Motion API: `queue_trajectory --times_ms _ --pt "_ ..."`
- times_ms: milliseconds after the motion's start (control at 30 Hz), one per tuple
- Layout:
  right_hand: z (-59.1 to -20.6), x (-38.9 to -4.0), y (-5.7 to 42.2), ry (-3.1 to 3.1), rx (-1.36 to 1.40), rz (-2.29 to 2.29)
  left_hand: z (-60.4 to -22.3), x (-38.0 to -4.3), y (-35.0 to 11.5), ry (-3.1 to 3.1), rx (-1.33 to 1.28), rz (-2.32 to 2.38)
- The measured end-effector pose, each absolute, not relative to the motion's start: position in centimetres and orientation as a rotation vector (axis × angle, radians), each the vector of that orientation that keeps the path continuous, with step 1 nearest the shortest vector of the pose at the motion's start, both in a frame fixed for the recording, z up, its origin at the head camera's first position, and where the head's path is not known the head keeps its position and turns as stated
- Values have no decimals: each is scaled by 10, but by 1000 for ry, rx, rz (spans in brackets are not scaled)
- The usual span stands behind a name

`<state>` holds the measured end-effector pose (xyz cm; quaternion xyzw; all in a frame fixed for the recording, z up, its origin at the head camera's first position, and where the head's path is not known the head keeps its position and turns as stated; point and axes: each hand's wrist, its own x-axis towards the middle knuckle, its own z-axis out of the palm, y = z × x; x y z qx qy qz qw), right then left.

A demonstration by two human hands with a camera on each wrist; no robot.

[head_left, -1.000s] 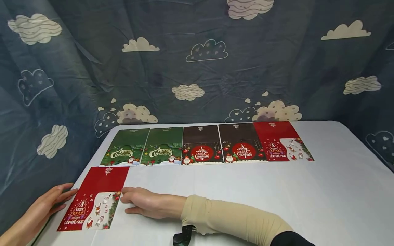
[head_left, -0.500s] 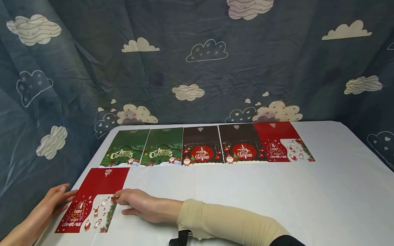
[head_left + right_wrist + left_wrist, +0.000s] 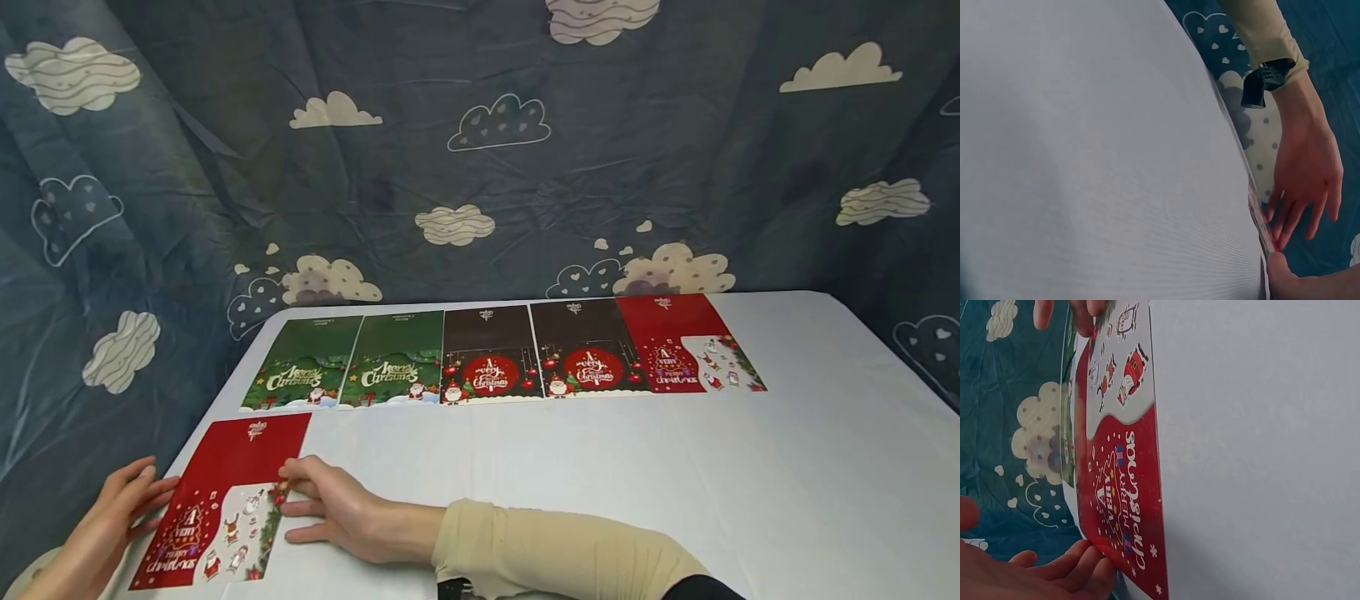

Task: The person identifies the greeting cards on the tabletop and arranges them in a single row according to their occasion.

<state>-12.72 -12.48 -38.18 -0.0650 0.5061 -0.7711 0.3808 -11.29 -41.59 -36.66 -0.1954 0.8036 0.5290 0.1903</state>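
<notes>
An unfolded red Christmas card lies on the white table at the near left, its lower half printed with lettering and small figures. My left hand touches its left edge with extended fingers; in the left wrist view those fingers meet the edge beside the lettering. On the opposite side, my right hand has its fingertips at the right edge, the fingers spread apart. The right wrist view shows the left hand beyond the card's thin edge, and part of the right hand in the lower corner.
Along the back of the white table runs a row of unfolded cards: two green ones, two dark brown ones and another red one. A dark cloth with cloud prints hangs behind the table.
The near red card has shifted slightly toward me and to the left, both hands moving along with it. My right hand's fingers have spread out more.
</notes>
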Motion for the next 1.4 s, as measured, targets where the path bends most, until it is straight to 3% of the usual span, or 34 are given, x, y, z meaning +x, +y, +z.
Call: queue_trajectory --times_ms 600,1400 --pt "-379 -135 -107 1287 -168 -2103 -372 -99 -412 2310 -464 1723" --pt "-367 -154 -72 1331 -218 -2147 -360 -106 -383 2196 -329 2009"
